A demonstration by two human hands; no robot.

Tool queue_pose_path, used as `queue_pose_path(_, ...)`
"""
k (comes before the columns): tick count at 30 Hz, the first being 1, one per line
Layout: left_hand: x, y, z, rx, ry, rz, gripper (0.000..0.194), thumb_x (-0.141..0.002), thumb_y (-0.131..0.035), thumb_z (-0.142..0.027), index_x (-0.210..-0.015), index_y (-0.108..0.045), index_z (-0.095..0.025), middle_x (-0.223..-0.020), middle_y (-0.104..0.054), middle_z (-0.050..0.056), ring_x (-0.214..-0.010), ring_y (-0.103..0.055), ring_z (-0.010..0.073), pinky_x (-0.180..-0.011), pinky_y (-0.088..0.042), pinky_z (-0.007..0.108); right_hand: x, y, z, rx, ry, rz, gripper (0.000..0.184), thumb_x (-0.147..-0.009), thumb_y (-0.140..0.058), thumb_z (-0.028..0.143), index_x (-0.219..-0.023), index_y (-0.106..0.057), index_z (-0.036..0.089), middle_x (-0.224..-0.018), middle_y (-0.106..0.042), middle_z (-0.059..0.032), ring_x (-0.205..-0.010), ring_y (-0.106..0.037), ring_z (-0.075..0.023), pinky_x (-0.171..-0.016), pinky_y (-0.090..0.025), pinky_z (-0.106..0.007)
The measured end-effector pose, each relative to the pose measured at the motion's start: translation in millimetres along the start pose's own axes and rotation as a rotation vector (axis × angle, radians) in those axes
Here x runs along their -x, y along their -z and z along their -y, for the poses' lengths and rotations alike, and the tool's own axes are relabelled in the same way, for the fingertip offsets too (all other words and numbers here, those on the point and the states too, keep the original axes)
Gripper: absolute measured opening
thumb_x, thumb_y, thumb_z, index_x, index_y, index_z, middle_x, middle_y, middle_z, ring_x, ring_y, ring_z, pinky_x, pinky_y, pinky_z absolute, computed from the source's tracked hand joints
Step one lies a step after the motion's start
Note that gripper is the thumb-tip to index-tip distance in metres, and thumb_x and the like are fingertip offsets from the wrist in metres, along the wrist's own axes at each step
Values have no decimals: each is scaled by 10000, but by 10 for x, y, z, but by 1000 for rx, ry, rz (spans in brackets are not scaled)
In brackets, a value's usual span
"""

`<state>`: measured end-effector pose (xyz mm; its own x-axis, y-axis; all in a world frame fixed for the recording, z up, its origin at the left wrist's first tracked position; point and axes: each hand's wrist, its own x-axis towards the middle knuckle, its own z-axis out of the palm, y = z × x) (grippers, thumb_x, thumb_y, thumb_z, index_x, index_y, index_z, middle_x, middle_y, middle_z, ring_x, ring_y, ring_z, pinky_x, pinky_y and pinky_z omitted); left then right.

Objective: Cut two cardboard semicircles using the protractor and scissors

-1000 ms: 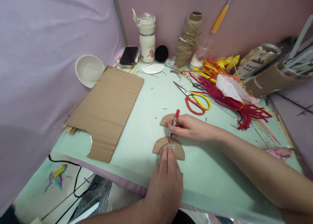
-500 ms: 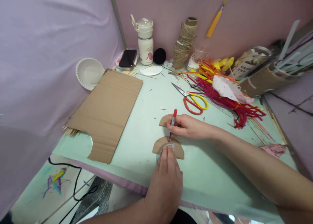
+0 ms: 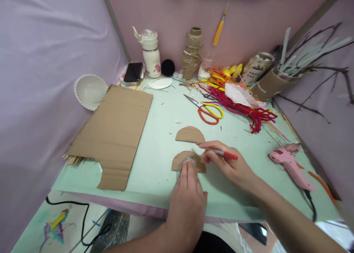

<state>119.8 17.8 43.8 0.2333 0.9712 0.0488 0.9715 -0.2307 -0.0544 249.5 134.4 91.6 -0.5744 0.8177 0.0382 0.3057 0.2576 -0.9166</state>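
Observation:
My left hand (image 3: 188,194), fingers together, presses a clear round-edged piece (image 3: 179,169) down on a half-round of cardboard (image 3: 199,160). The fingers hide much of the clear piece. Just to the right, my right hand (image 3: 225,164) is closed around a red marker (image 3: 217,151). The marker's red end points right, and its other end is near the lower edge of a second cardboard half-round (image 3: 190,134). That second piece lies flat behind the first.
A large cardboard sheet (image 3: 118,124) with a curved cut-out lies left. Behind are scissors (image 3: 206,109), pipe cleaners (image 3: 240,105), twine (image 3: 192,54) and a white bottle (image 3: 152,57). A pink glue gun (image 3: 290,164) with a cord lies right.
My right hand has drawn back to the right from the near half-round, and the marker has tipped from upright to nearly level. The second half-round is uncovered. The view has shifted right.

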Motion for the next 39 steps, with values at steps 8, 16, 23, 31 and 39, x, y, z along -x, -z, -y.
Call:
queue_pose_path(8, 60, 45, 66, 77, -171, -143, 549, -898, -509, -379, -1284, -538, 11, -1370, -540, 201, -1295, -488, 279, -1044, -446, 371, 614, -300, -313, 414, 173, -212, 325, -961, -454, 205, -1277, -506, 261, -1220, -657, -79, -1154, -597, -226, -962, -511, -392)
queue_pose_path(16, -51, 4, 304, 179, -325, -218, 460, -926, -466, -361, -1246, -567, -45, -1331, -591, 143, -1280, -501, 227, -1111, -341, 345, 671, -322, -351, 533, 331, -199, 384, -921, -511, 137, -1291, -509, 238, -1236, -664, -94, -1204, -581, -245, -949, -541, -424)
queue_pose_path(23, -65, 22, 427, 267, -370, -206, 381, -934, -456, -255, -1242, -559, -56, -1342, -586, 124, -1296, -487, 234, -1121, -366, 391, 661, -322, -343, 551, 360, -210, 369, -901, -546, 112, -1258, -545, 207, -1198, -682, -121, -1170, -604, -254, -928, -550, -427)
queue_pose_path(31, -60, 66, 428, 300, -403, -202, 389, -901, -474, -163, -1252, -525, -2, -1312, -590, 199, -1286, -498, 302, -1029, -481, 466, 657, -317, -358, 505, 361, -248, 365, -888, -538, 88, -1240, -554, 182, -1206, -678, -123, -1178, -600, -243, -933, -551, -405)
queue_pose_path(39, -43, 88, 407, 283, -381, -191, 390, -876, -503, -151, -1235, -533, -1, -1312, -586, 212, -1270, -512, 320, -994, -513, 473, 696, -323, -390, 451, 282, -338, 320, -889, -541, 96, -1196, -570, 182, -1184, -692, -109, -1160, -617, -232, -960, -547, -388)
